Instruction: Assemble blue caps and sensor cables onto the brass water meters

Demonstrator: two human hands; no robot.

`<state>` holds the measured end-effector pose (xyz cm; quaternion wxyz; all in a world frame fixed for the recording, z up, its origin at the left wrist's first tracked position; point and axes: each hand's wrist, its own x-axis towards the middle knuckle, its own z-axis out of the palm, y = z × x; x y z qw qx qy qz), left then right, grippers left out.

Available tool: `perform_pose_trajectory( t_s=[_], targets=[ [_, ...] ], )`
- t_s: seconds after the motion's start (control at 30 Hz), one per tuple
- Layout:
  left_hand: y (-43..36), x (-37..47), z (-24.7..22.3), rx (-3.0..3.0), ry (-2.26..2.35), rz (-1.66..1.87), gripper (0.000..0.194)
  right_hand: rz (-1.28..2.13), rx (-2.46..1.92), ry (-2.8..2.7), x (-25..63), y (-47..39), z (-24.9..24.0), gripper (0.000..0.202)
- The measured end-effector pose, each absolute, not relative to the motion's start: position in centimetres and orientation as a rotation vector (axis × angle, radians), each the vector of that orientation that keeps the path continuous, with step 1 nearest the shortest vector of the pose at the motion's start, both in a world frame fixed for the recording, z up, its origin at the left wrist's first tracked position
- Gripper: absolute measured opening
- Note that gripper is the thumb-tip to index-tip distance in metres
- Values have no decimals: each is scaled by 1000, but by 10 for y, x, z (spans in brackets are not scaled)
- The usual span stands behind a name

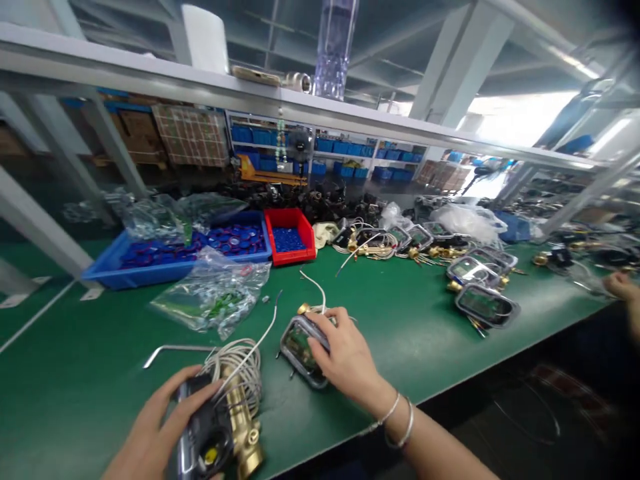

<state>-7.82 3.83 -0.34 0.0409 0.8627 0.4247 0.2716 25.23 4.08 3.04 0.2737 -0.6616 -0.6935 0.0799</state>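
Observation:
At the lower left, my left hand (173,417) is closed round a black-cased meter (203,433). Its brass pipe body (243,427) faces right, and a coil of pale cable (250,373) lies against it. My right hand (345,350) grips a second meter (300,350) from above, thumb and fingers over its grey rectangular frame. That meter rests on the green bench; a brass end and a white cable show behind it. Just beyond my left hand lies a hex key (175,348).
A blue tray (107,277) of blue discs and a red bin (295,258) stand at the back, with a bag of small parts (215,297) before them. More meters (485,303) lie to the right. Another person's hand (620,285) is at far right. A shelf (150,75) crosses above.

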Motion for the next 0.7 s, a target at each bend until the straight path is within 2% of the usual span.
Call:
perform_pose_trajectory(
  t_s=[0.1, 0.3, 0.4, 0.5, 0.57, 0.7],
  targets=[
    [28, -87, -1, 2633, 1329, 709, 82, 79, -1866, -1896, 273, 51, 20, 46],
    [17, -82, 4, 2450, 1328, 839, 86, -126, -2083, -1945, 306, 73, 20, 43],
    [17, -80, 4, 2379, 1279, 904, 87, -432, -2235, -1930, 289, 76, 38, 40],
    [17, -83, 2, 2302, 1226, 911, 88, -592, -2120, -1948, 244, 84, 62, 38],
    [18, -85, 0, 2259, 1207, 900, 90, -372, -1868, -2117, 204, 98, 75, 35],
    [19, -89, 0, 2221, 1182, 875, 93, 381, -1286, -2627, 119, 151, 73, 25]
  ],
)
